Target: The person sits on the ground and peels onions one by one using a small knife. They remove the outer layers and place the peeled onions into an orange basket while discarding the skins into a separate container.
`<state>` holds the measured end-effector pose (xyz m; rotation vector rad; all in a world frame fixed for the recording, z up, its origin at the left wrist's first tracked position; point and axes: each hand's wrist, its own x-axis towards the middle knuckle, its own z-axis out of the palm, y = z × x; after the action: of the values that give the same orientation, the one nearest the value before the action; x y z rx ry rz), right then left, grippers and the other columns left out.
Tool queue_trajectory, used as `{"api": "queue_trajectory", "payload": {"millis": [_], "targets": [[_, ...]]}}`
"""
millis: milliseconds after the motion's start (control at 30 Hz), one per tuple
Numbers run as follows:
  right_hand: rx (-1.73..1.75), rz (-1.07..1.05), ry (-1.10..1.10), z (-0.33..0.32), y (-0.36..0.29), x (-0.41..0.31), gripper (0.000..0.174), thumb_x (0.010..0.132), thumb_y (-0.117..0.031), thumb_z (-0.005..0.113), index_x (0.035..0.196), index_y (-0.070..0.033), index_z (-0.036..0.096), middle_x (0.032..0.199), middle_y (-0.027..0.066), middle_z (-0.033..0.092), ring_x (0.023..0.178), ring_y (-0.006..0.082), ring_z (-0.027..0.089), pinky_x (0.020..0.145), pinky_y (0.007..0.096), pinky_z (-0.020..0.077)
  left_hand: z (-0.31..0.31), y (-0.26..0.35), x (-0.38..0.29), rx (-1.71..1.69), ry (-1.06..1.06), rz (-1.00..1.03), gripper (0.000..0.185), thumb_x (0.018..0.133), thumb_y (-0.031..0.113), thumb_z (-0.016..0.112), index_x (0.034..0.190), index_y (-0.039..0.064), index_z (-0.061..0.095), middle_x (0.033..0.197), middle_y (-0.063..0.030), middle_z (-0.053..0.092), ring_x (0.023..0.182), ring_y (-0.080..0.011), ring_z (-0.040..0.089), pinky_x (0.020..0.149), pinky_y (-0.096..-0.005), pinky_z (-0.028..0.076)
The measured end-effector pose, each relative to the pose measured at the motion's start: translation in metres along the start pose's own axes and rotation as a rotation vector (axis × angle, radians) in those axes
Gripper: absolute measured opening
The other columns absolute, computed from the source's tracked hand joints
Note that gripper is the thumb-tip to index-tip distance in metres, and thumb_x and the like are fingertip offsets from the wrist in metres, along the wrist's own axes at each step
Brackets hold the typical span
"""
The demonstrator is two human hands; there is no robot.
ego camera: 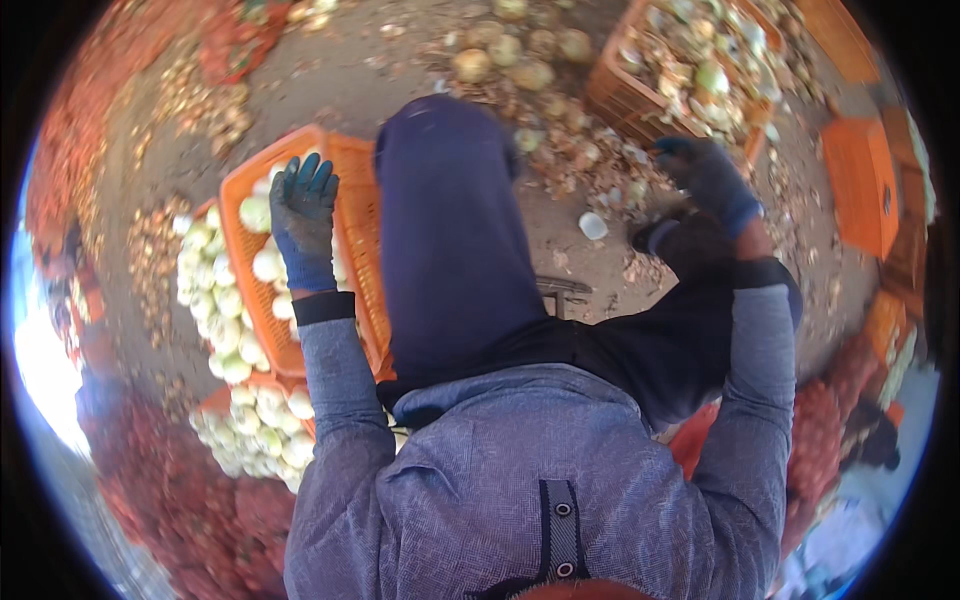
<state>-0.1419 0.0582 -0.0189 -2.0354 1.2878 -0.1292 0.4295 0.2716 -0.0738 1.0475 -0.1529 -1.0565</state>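
Observation:
My left hand (304, 217), in a blue work glove with darker fingertips, is held over an orange plastic crate (247, 277). Its fingers are spread a little and hold nothing. Pale peeled onions (268, 264) lie in the crate beneath it. On the other side, my right hand (701, 174), in a matching glove, is bent and blurred near the lower corner of a second orange crate (630, 112). That crate is heaped with onions and loose skins (712, 79). Whether the right hand holds anything cannot be told.
More peeled onions (225, 330) are piled left of the near crate. Unpeeled onions (531, 73) and scattered skins (577, 154) lie on the ground ahead. A white cup-like object (592, 226) lies between my legs. Red mesh sacks (187, 502) stand at lower left, orange crates (862, 184) at far right.

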Motion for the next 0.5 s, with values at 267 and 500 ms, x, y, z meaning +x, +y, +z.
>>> {"api": "queue_trajectory", "payload": {"millis": [267,500], "targets": [[-0.334,0.078,-0.138,0.249,0.108,-0.009,0.034,0.087,-0.019,0.070,0.121,-0.016,0.071,0.116,0.0159,0.073,0.089,0.0354,0.075,0.072,0.0485,0.0579,0.096,-0.114,0.146,0.423,-0.121,-0.157,0.047,0.110,0.031,0.058,0.147,0.003,0.056,0.140,-0.0173,0.066,0.120,-0.0300,0.068,0.104,-0.0463,0.055],[-0.509,0.020,-0.260,0.338,0.155,-0.024,0.027,0.085,-0.012,0.067,0.112,-0.014,0.072,0.109,0.0147,0.071,0.086,0.0374,0.074,0.072,0.0506,0.0571,0.154,-0.242,0.239,1.231,-0.254,-0.056,0.068,0.096,0.035,0.077,0.148,-0.003,0.053,0.139,-0.0230,0.066,0.123,-0.0350,0.068,0.102,-0.0431,0.055]]}}
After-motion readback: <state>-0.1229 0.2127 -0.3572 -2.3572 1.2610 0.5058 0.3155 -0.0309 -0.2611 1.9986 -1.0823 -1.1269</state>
